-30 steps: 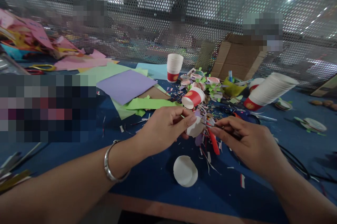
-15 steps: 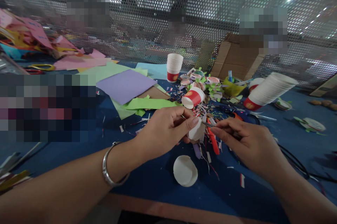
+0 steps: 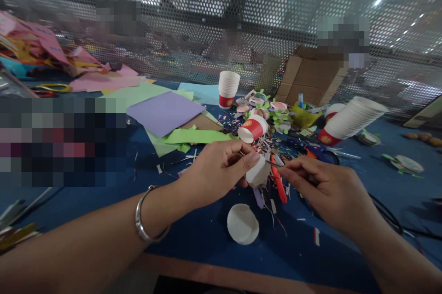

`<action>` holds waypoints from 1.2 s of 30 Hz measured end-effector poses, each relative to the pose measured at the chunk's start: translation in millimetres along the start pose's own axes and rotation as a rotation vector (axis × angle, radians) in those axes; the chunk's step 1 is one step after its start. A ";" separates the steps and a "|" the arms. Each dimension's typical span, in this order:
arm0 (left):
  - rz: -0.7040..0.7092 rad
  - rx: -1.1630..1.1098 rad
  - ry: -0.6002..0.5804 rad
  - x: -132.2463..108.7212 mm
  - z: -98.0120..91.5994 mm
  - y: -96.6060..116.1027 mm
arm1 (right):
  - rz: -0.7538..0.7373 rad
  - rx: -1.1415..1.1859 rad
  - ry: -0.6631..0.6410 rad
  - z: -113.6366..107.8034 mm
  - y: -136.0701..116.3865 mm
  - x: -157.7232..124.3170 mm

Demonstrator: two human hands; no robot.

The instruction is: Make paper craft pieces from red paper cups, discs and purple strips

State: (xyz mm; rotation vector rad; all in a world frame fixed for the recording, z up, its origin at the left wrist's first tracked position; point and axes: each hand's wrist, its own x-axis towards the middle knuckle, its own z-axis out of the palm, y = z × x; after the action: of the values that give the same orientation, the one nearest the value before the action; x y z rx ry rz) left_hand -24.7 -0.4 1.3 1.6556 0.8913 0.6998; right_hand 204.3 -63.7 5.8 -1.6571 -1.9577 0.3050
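Between thumb and fingers, my left hand point(image 3: 221, 170) pinches a white paper disc point(image 3: 258, 172) above the middle of the table. My right hand point(image 3: 321, 186) is closed on a thin grey metal tool point(image 3: 274, 164), whose tip reaches the disc's upper right edge; the hand hides the rest of the tool. Another white disc point(image 3: 243, 224) lies flat on the blue table nearer the front edge. Just behind my left hand, a red and white paper cup point(image 3: 253, 129) rests on its side. An orange-red strip-like object point(image 3: 279, 186) lies between my hands among paper scraps.
A cup stack point(image 3: 229, 89) stands at the back; a longer stack point(image 3: 354, 121) leans at the right. Decorated discs point(image 3: 257, 100) lie in a pile before a cardboard box point(image 3: 309, 75). Purple paper point(image 3: 166, 112) and green paper point(image 3: 200, 136) lie left. Black cable point(image 3: 385, 213) runs right.
The disc in my left hand is turned slightly, showing more of its white face. My right hand has shifted very slightly right with the tool.
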 end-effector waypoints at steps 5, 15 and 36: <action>0.037 0.074 0.029 4.5 -5.1 -1.8 | 0.018 0.035 -0.025 0.8 -0.8 -0.8; -0.046 -0.080 -0.044 9.0 -5.9 -4.9 | 0.027 0.085 -0.040 4.0 1.9 4.3; -0.114 -0.287 -0.139 8.1 -6.8 -4.6 | -0.124 0.015 0.061 3.7 7.2 3.0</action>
State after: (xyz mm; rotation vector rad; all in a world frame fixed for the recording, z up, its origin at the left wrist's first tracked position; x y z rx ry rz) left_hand -26.8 10.6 -1.5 1.3697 0.7413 0.5962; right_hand 208.1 -58.6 0.0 -1.5105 -1.9979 0.2187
